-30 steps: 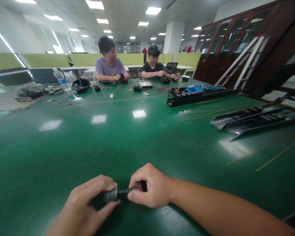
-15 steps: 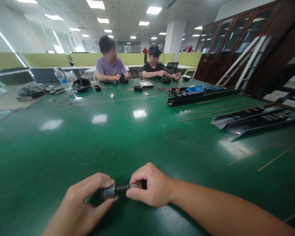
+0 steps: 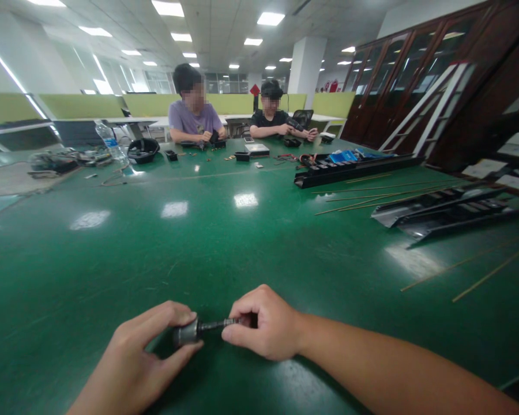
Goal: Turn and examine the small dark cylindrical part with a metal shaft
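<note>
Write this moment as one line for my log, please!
left hand: pinches wide end of dark metal part | right hand: pinches its thin end | below: green table

Left hand (image 3: 142, 351) pinches with thumb and fingers — right hand (image 3: 263, 325), just beside it, curls tight. Right forearm (image 3: 384, 363) stretches out bare.

We've got a dark metal stepped shaft (image 3: 199, 329) between our left hand (image 3: 132, 360) and right hand (image 3: 262, 325), just above the near part of the long green laminate bench (image 3: 112, 259). Right side of the bench: black plastic cable-chain strips (image 3: 443, 214), thin tan rods (image 3: 363, 203) beside them. Far end: a person in a lilac T-shirt (image 3: 194, 119) left of a person in a black T-shirt (image 3: 268, 121). Clear plastic water bottle (image 3: 108, 141) further left, dark wood glass-fronted cabinet (image 3: 415, 75) behind the bench on the right.
</note>
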Motion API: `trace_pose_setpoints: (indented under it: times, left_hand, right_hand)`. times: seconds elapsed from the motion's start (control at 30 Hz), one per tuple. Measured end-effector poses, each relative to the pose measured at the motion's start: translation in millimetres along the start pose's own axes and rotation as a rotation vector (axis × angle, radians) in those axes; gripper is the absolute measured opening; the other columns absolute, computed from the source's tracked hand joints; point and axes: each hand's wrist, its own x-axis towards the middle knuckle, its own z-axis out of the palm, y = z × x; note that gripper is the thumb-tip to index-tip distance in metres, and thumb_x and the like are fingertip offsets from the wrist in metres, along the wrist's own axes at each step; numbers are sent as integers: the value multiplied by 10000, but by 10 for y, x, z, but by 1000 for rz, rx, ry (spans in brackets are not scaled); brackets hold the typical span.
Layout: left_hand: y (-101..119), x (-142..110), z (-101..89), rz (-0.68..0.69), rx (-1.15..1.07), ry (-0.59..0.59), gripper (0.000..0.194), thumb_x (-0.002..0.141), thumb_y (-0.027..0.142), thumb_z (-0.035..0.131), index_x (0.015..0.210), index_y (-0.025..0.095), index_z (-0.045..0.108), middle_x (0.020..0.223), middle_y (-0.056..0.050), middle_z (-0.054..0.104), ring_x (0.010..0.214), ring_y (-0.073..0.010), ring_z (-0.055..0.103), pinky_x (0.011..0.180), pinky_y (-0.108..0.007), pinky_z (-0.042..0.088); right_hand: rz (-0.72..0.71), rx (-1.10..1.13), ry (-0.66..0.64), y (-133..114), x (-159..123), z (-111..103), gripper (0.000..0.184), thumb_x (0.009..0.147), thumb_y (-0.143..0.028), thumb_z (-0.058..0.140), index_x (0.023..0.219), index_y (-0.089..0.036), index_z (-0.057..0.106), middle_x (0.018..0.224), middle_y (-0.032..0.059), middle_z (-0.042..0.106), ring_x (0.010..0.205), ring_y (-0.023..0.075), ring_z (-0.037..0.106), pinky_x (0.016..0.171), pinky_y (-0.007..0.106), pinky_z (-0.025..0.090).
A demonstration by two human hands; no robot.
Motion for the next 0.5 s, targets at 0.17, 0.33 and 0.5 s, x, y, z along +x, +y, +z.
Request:
trace_pose_setpoints:
  times: [0.17,0.33,0.5]
  left_hand:
    - [-88,-3,-66,0,43,36,208,822,347,728,963,227,635,927,-14,706,826,-152,695,747,-186,556]
    - [-228,10,-188,-127,195,120,383,780,518,731,1027,235,657,907,-7,724,787,-172,708,710,-198,562]
    - [-367,3,-304,-449,228,222,499,871,601,589,1246,273,621,1041,31,739,877,-185,719,762,-234,565]
  right_hand:
    - [-6,38,4,7,4,-13,305,833,-380,644,671,-123,667,532,-28,497,487,75,442,472,188,324]
    - [-29,100,-47,45,-5,11,278,800,-386,699,707,-125,688,559,-15,544,520,96,507,500,193,380]
    - [-47,97,-61,61,-9,26,283,817,-384,682,712,-122,694,567,-8,552,519,96,514,495,191,381]
